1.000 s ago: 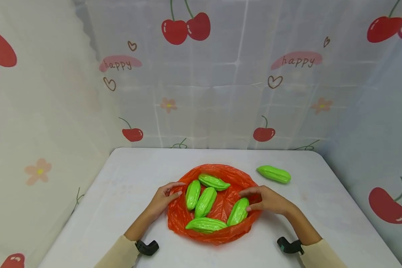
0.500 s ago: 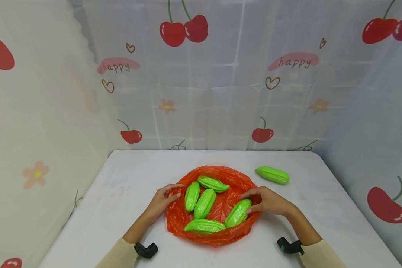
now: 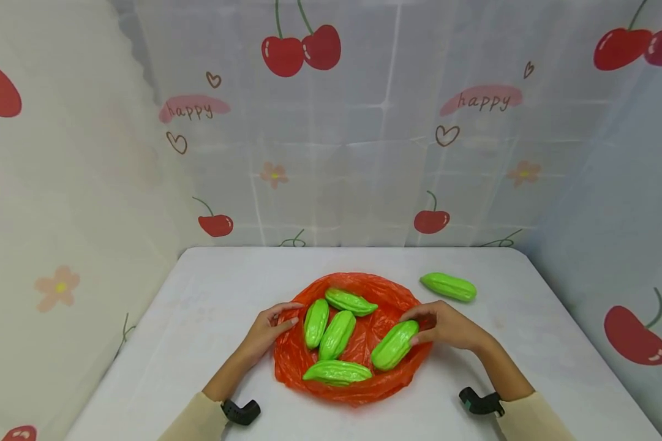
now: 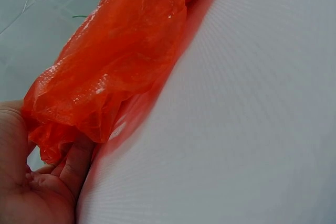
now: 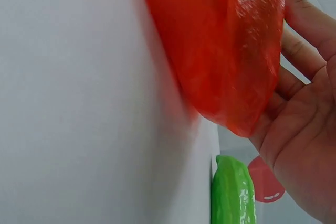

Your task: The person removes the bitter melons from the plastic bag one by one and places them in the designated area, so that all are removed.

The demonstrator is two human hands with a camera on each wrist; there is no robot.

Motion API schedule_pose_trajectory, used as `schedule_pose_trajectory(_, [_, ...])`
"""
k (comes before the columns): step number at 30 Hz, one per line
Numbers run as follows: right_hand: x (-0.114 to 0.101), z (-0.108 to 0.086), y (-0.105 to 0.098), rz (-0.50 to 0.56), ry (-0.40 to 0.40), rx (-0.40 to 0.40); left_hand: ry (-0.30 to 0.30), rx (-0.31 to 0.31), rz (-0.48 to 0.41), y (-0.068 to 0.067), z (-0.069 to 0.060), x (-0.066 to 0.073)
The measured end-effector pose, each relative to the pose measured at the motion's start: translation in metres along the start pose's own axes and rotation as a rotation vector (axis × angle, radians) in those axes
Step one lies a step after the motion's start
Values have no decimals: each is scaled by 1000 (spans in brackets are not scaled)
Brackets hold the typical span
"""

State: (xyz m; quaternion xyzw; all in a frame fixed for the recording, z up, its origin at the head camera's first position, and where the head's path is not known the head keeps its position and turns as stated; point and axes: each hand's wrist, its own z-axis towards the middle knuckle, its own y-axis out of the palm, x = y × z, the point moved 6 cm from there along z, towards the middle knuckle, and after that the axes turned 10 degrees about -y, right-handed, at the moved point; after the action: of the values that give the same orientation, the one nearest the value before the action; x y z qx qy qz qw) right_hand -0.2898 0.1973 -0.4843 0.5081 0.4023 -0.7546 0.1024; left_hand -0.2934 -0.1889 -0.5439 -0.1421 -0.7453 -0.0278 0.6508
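Observation:
A red plastic bag lies spread round on the table with its mouth up, several green bitter melons inside. At the bag's left rim is the left hand, with the rim between its thumb and fingers; the left wrist view shows red plastic in that hand. Over the right rim reaches the right hand, its thumb and fingers around the upper end of the rightmost melon. In the right wrist view, the bag hides the fingertips of the right hand and that melon.
Outside the bag, one green bitter melon lies on the white table at the back right, behind the right hand. Curtains printed with cherries stand behind the table and on both sides.
The right hand has shifted slightly, and the rightmost melon has tilted and moved a little up and right with it. The left hand stays at the left rim.

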Motion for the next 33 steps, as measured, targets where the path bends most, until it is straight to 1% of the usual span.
schedule_pose_trajectory(4, [1, -4, -9, -11, 14, 49, -12, -2, -3, 1, -2, -1])
schedule_pose_trajectory(9, [0, -9, -23, -51, 23, 114, 2, -1, 4, 1, -3, 1])
schedule_pose_trajectory(13, [-1, -14, -32, -32, 32, 149, 4, 2, 8, 1, -2, 1])
schedule_pose_trajectory(18, [2, -21, -46, -11, 84, 200, 7, 7, 10, 1, -1, 2])
schedule_pose_trajectory(26, [8, -37, -67, -81, 146, 282, 1, 4, 12, 1, -1, 1])
schedule_pose_trajectory(31, [11, -46, -77, -97, 162, 322, -1, 5, 16, 0, -1, 1])
schedule_pose_trajectory(33, [12, -50, -82, -119, 168, 331, 0, 3, 16, 0, 0, 1])
